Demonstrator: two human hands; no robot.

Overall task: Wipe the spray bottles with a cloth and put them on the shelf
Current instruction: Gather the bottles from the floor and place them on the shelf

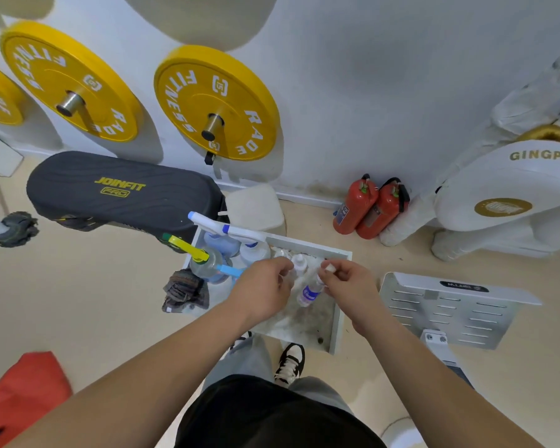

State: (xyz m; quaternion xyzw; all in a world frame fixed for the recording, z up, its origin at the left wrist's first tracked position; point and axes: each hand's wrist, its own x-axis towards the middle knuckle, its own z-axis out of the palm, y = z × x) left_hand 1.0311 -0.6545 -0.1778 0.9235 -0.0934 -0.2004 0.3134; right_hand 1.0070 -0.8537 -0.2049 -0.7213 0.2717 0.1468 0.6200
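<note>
A white shelf (335,321) stands in front of me with several spray bottles at its left end, among them one with a white and blue trigger (227,229) and one with a yellow trigger (191,250). My right hand (346,284) pinches the white cap of a small clear bottle with a blue label (309,294), tilted over the shelf. My left hand (265,286) is curled beside a small white bottle (299,263); whether it holds anything is hidden. A dark striped cloth (185,291) hangs at the shelf's left edge.
A black padded bench (110,192) lies behind the shelf under yellow weight plates (214,101) on the wall. Two red fire extinguishers (369,208) stand at the wall to the right. A grey perforated metal plate (450,312) sits at my right, a mop head (15,227) far left.
</note>
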